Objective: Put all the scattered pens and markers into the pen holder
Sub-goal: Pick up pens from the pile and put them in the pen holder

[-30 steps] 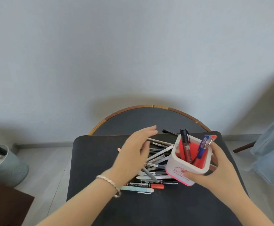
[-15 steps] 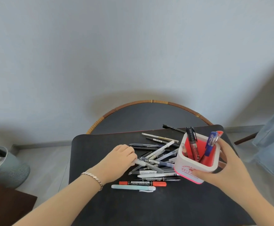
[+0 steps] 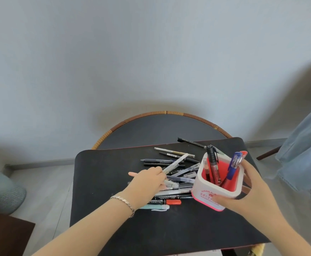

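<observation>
A white pen holder (image 3: pixel 209 193) with a red inside is lifted and tilted above the black mat (image 3: pixel 102 182), gripped by my right hand (image 3: pixel 250 194). It holds a black marker (image 3: pixel 213 164), a blue pen (image 3: pixel 233 166) and other pens. A pile of scattered pens (image 3: pixel 175 164) lies on the mat left of the holder. My left hand (image 3: pixel 149 182) rests on the pile, its fingers closed around a grey-white pen (image 3: pixel 171 184). A red-capped marker (image 3: pixel 169 201) and a pale blue pen (image 3: pixel 158 206) lie nearest me.
The mat lies on a round dark table with a rattan rim (image 3: pixel 165 113) against a grey wall. A grey bin (image 3: pixel 2 191) stands on the floor at the left, a dark wooden surface (image 3: pixel 4 235) below it. Blue cloth (image 3: pixel 306 154) hangs at the right.
My left hand came down from above the pile onto the pens and closed on one. The holder in my right hand has shifted slightly right.
</observation>
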{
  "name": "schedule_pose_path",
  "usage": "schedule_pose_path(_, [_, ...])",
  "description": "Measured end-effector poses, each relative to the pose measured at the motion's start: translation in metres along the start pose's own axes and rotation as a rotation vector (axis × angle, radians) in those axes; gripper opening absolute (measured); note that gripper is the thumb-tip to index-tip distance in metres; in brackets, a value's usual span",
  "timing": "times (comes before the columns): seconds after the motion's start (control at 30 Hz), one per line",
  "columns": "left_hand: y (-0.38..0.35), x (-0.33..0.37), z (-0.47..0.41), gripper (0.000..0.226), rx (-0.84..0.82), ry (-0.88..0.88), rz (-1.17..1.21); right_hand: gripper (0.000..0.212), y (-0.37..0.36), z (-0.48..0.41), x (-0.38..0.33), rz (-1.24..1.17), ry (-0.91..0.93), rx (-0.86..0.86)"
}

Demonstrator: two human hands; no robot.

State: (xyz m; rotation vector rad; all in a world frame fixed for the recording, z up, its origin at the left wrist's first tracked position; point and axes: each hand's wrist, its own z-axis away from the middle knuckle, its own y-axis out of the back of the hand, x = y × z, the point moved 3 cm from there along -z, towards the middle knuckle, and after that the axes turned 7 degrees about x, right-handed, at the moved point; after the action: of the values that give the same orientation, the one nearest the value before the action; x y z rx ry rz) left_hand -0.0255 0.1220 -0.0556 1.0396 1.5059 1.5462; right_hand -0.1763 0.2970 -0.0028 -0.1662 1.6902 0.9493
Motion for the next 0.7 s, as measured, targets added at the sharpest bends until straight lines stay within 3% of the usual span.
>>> schedule_pose_path(0.07, [0.018,-0.001,0.009,0.018,0.18,0.16,0.196,0.087,-0.002,0.005,0.002,-0.009,-0.005,-0.022])
schedule_pose_path(0.13, [0.048,0.0,0.024,0.006,0.414,0.393,0.601,0.086,-0.007,0.009,0.0,-0.026,0.009,-0.045])
schedule_pose_path(0.2, [0.08,0.005,0.039,0.015,0.673,0.5,0.943,0.079,-0.018,0.015,-0.005,-0.03,0.03,-0.087])
schedule_pose_path(0.27, [0.107,0.012,0.048,0.014,0.824,0.491,1.182,0.076,-0.032,0.02,-0.013,-0.057,0.04,-0.144])
schedule_pose_path(0.37, [0.123,0.028,0.049,0.01,0.827,0.386,1.587,0.075,-0.052,0.029,-0.027,-0.114,0.053,-0.235])
schedule_pose_path(0.43, [0.123,0.035,0.047,0.008,0.787,0.402,1.59,0.072,-0.06,0.035,-0.036,-0.139,0.078,-0.276])
schedule_pose_path(0.57, [0.092,0.045,0.041,0.018,0.463,0.577,1.21,0.075,-0.062,0.038,-0.042,-0.146,0.093,-0.249])
schedule_pose_path(0.67, [0.08,0.049,0.045,0.049,0.511,0.421,0.968,0.075,-0.06,0.036,-0.04,-0.092,0.092,-0.226])
schedule_pose_path(0.7, [0.081,0.049,0.046,0.05,0.546,0.333,0.884,0.075,-0.06,0.035,-0.037,-0.087,0.097,-0.212])
